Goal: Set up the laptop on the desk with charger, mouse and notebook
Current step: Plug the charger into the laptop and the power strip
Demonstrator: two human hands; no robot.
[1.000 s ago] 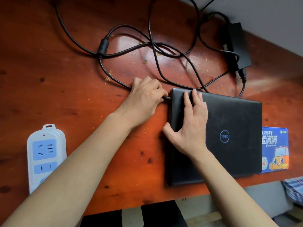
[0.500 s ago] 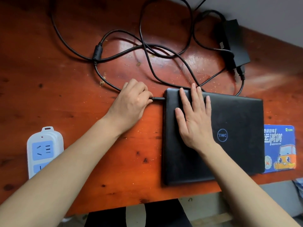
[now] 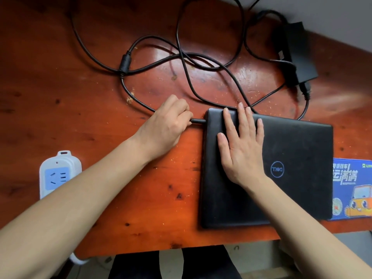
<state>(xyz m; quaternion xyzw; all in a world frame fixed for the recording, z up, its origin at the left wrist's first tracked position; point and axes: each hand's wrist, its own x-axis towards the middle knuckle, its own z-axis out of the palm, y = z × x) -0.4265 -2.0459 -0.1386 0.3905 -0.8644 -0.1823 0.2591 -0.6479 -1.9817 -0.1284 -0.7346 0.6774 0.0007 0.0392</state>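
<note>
A closed black laptop (image 3: 298,158) lies on the red-brown wooden desk (image 3: 60,97), near the front edge. My right hand (image 3: 240,147) rests flat on its lid, fingers spread, near the left rear corner. My left hand (image 3: 167,123) pinches the charger plug (image 3: 198,120), whose tip meets the laptop's left side. The black charger cable (image 3: 181,59) loops over the desk behind the laptop to the black power brick (image 3: 298,55) at the back right. No mouse or notebook is visible.
A white and blue power strip (image 3: 58,172) lies at the left, partly under my left forearm. A blue mouse pad (image 3: 352,188) with a cartoon car sits right of the laptop. The desk's front edge runs just below the laptop.
My left hand has drawn back a little to the left along the plug, exposing more of its barrel. My right hand went from gripping the laptop's left edge to lying flat on the lid.
</note>
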